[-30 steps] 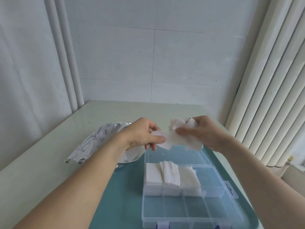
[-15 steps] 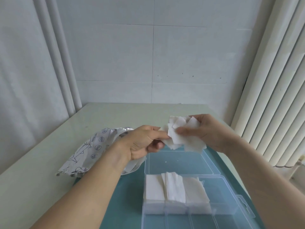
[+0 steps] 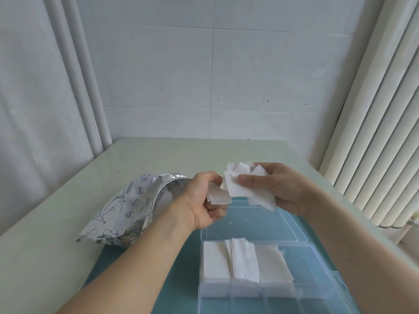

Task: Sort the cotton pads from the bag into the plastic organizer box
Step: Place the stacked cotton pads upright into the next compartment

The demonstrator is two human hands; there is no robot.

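My right hand (image 3: 275, 189) holds a fanned bunch of white square cotton pads (image 3: 243, 185) above the open lid of the clear plastic organizer box (image 3: 317, 268). My left hand (image 3: 201, 200) pinches a few cotton pads (image 3: 218, 196) at the left edge of that bunch. Inside the box, three stacks of white pads (image 3: 243, 260) fill the far row of compartments. The silver printed bag (image 3: 133, 207) lies open on the table behind my left wrist.
The box sits on a teal mat (image 3: 181, 264) on a pale green table (image 3: 68, 234). Its clear lid (image 3: 254, 223) lies flat behind it. White tiled wall is ahead, a curtain at left, vertical blinds at right.
The camera tilted up and the box slid lower in view. My left hand drew a few pads slightly away from the bunch in my right hand.
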